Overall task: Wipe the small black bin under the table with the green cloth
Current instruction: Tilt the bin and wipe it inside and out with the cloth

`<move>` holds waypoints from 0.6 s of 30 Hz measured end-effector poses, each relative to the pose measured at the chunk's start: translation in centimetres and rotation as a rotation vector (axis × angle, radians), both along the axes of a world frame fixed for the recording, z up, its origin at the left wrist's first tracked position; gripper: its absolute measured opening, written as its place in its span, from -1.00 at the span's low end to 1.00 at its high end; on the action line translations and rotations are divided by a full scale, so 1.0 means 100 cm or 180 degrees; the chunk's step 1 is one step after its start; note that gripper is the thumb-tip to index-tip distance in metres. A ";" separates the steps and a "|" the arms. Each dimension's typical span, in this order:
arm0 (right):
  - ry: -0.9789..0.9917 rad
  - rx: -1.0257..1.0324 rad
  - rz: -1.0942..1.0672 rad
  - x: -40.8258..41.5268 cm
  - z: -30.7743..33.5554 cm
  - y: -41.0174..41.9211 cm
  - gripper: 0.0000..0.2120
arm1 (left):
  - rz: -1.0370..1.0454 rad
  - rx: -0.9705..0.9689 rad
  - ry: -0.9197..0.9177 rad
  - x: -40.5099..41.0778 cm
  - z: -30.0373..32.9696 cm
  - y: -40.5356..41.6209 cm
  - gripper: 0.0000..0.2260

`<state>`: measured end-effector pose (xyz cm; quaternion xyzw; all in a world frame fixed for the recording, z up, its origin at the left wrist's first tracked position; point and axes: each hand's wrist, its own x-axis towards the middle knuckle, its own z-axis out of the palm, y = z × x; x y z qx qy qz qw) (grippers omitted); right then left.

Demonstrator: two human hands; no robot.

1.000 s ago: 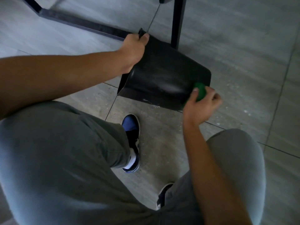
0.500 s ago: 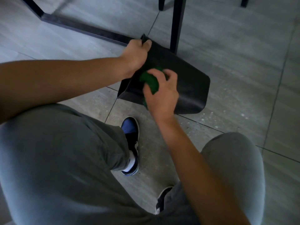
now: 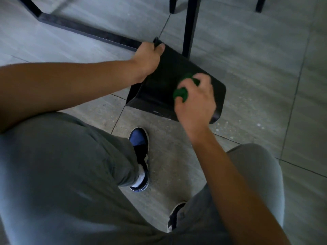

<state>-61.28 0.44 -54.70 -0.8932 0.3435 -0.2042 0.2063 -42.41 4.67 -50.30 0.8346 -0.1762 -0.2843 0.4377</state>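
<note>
Change: right hand (image 3: 193,101) slid the green cloth (image 3: 181,92) rightward from mid-bin.
Left grip: left hand (image 3: 146,61) clamps the bin's rim.
Right grip: bunched round cloth.
Bin: small black bin (image 3: 159,85) tilted on the floor by the table leg (image 3: 190,27).

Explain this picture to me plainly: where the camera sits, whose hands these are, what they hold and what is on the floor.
There is no machine here. The single picture comes from a camera worn on a person's head, looking down at their own arms, knees and shoes.

The left hand grips the rim of a small black bin, which is tipped on its side on the grey tiled floor. The right hand holds a bunched green cloth and presses it against the bin's side.

Behind the bin stands a black table leg, with a black floor bar of the frame to its left. Pale specks dot the tiles by the bin.
</note>
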 end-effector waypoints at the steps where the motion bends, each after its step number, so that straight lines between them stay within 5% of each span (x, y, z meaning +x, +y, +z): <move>1: 0.0067 -0.0114 0.0207 0.008 0.003 0.008 -0.74 | -0.0013 0.0013 -0.0027 -0.003 0.001 -0.002 -0.64; 5: 0.0495 -0.0240 0.0284 -0.002 -0.025 0.006 -0.73 | 0.0032 0.0104 0.0072 0.003 -0.002 0.003 -0.65; 10: 0.1571 0.0333 -0.0852 -0.069 -0.069 -0.052 -0.81 | 0.0180 0.0094 0.0025 0.014 -0.003 0.006 -0.68; 18: 0.0371 0.0825 -0.0571 -0.018 -0.018 -0.040 -0.74 | -0.0206 0.0259 -0.0266 0.007 0.000 0.000 -0.62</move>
